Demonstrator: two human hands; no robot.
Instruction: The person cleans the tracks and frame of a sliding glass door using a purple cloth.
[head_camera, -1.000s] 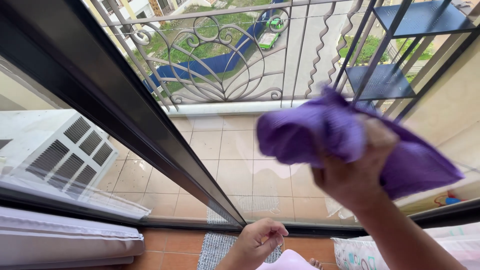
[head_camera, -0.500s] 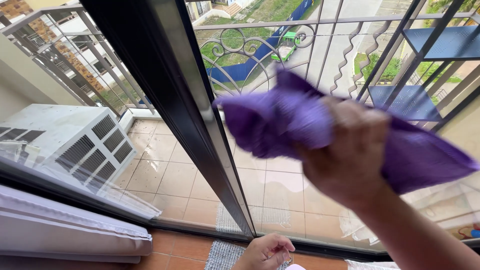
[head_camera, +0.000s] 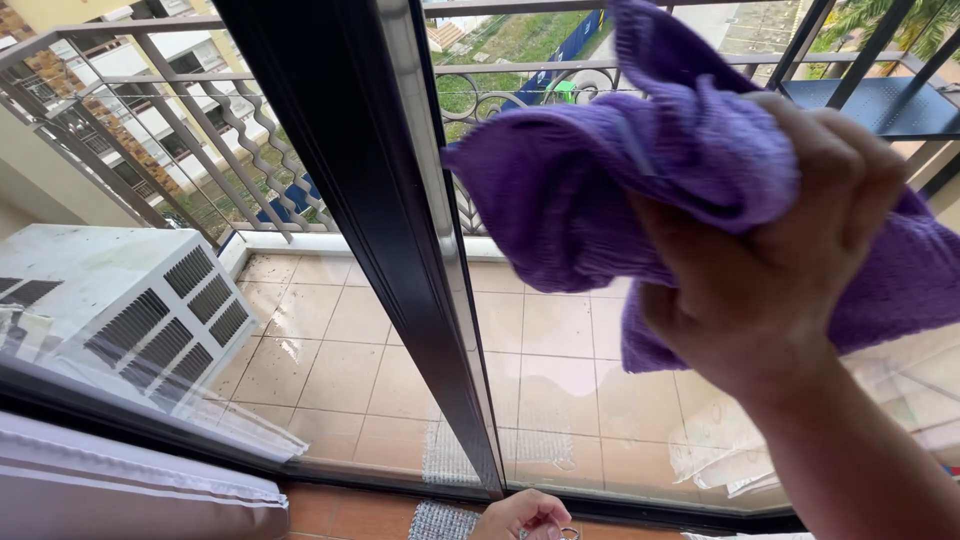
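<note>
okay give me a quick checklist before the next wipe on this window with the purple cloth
1. Right hand grips the purple cloth: ok.
2. Cloth pressed flat on the glass: cannot tell.
3. Cloth beside the dark window frame, not overlapping it: ok.
4. Left hand low near the bottom edge, out of the cloth's way: ok.
5. Left hand empty: cannot tell, partly cut off.
6. Glass free of streaks: cannot tell.
</note>
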